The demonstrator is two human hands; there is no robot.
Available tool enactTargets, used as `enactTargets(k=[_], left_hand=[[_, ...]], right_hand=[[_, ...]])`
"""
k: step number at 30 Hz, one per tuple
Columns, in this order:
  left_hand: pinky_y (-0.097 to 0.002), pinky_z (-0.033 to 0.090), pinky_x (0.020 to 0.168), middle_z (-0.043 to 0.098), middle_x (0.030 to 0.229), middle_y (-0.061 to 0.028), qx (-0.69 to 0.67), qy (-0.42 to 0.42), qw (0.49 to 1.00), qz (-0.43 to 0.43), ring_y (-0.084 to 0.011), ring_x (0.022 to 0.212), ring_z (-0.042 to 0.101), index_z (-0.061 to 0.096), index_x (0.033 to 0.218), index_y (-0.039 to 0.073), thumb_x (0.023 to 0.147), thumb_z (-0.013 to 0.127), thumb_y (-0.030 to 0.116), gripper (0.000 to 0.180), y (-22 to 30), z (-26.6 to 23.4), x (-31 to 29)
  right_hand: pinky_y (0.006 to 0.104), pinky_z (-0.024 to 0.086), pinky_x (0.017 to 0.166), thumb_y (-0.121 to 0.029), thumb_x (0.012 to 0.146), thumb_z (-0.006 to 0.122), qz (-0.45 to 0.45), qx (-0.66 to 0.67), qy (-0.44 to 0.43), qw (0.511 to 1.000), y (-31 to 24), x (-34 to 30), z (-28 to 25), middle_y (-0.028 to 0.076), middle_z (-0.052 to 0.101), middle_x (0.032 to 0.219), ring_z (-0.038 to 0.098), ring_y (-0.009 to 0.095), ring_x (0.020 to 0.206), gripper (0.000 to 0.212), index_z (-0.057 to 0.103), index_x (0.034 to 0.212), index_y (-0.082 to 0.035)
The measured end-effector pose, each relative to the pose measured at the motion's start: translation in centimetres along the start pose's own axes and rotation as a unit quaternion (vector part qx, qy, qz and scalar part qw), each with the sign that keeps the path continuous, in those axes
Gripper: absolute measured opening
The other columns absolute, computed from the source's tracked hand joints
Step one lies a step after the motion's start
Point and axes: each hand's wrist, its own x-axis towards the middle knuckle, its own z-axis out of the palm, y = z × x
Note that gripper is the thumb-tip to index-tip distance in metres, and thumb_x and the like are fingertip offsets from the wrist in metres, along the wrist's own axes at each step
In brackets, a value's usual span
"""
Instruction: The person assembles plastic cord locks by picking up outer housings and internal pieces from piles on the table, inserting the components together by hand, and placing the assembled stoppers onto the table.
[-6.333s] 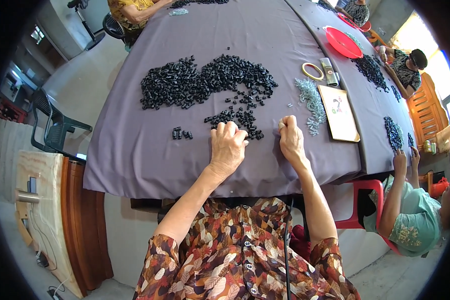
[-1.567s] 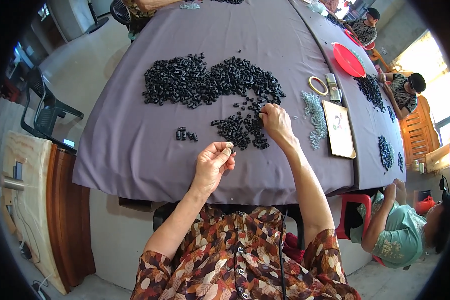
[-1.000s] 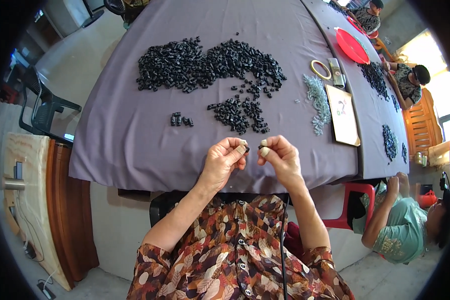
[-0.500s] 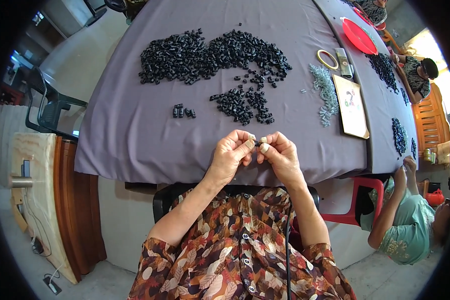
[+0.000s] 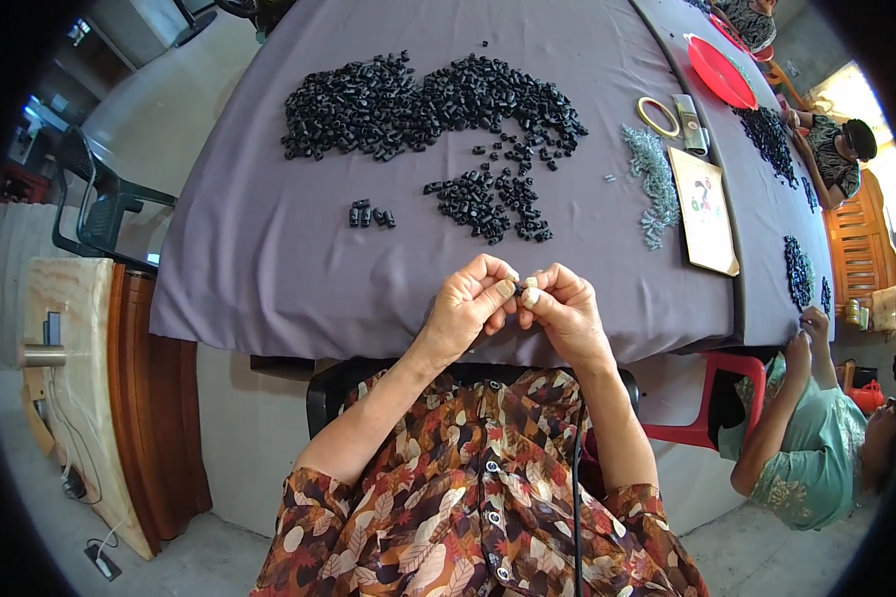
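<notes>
Both my hands meet at the near edge of the table (image 5: pixel 269 279), fingertips pressed together. My left hand (image 5: pixel 465 308) is curled nearly closed, thumb and forefinger pinching a small black part (image 5: pixel 519 290). My right hand (image 5: pixel 564 310) is curled the same way, its fingertips (image 5: pixel 531 296) on that same part from the other side. The part is mostly hidden between the fingers; I can't tell if it's one piece or two.

All places below are from the table's near edge, where my hands are. Grey-purple cloth covers the table. Just beyond my hands, a small loose cluster of black parts (image 5: pixel 488 199). Left of that cluster, a tiny group of a few black pieces (image 5: pixel 370 214), set apart. Further out, the big pile of black parts (image 5: pixel 418 99) spreads wide across the middle. To the right of the cluster, a strip of small grey metal bits (image 5: pixel 652 184). Right of those, a tan card (image 5: pixel 707 209) lying flat near the right edge. Beyond the card, a yellow tape ring (image 5: pixel 658 116), then a red plate (image 5: pixel 719 72) at the far right.

Another person in a green shirt (image 5: pixel 816 458) sits low at the right corner, a hand (image 5: pixel 814 323) up at the table edge near another dark pile (image 5: pixel 796 271). A red stool (image 5: pixel 722 398) stands under the table beside them.
</notes>
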Motion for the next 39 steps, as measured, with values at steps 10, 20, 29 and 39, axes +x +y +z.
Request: enactTargets(k=[10, 20, 29, 39], left_hand=[[-0.0162, 0.036, 0.044, 0.056, 0.068, 0.0008, 0.028, 0.014, 0.999, 0.034, -0.0023, 0.051, 0.045, 0.052, 0.092, 0.005, 0.092, 0.050, 0.006, 0.002, -0.2, 0.5, -0.5], [-0.0164, 0.036, 0.045, 0.057, 0.068, -0.0005, 0.049, 0.023, 0.998, 0.045, -0.0031, 0.051, 0.046, 0.052, 0.094, 0.004, 0.090, 0.052, 0.006, 0.004, 0.1, 0.5, -0.3], [-0.0168, 0.038, 0.046, 0.058, 0.074, -0.0032, -0.002, -0.004, 1.000, -0.005, -0.0045, 0.053, 0.048, 0.044, 0.099, 0.004, 0.090, 0.052, 0.007, 0.013, 0.7, 0.0, -0.3], [-0.0180, 0.043, 0.056, 0.057, 0.082, -0.0019, -0.015, -0.039, 0.999, -0.022, -0.0056, 0.064, 0.051, 0.050, 0.101, 0.004, 0.090, 0.054, 0.010, 0.014, 1.4, -0.2, -0.1]], right_hand=[[0.0205, 0.045, 0.057, 0.000, 0.083, 0.061, -0.062, -0.034, -0.005, 0.998, 0.8, 0.0, -0.1, 0.005, 0.059, 0.078, 0.054, 0.008, 0.061, 0.009, 0.054, 0.078, -0.002], [0.0202, 0.046, 0.058, -0.001, 0.084, 0.061, -0.060, -0.040, -0.013, 0.997, 0.6, 0.3, -0.1, 0.003, 0.058, 0.079, 0.053, 0.007, 0.063, 0.007, 0.054, 0.084, -0.001], [0.0188, 0.044, 0.059, -0.002, 0.082, 0.061, -0.045, -0.148, -0.057, 0.986, -0.1, -0.1, -0.1, -0.002, 0.055, 0.078, 0.050, 0.005, 0.065, 0.018, 0.057, 0.100, 0.000], [0.0253, 0.044, 0.059, 0.000, 0.078, 0.060, -0.146, -0.356, -0.005, 0.923, -0.3, -0.3, 0.9, 0.003, 0.053, 0.073, 0.052, 0.011, 0.065, 0.016, 0.057, 0.094, -0.002]])
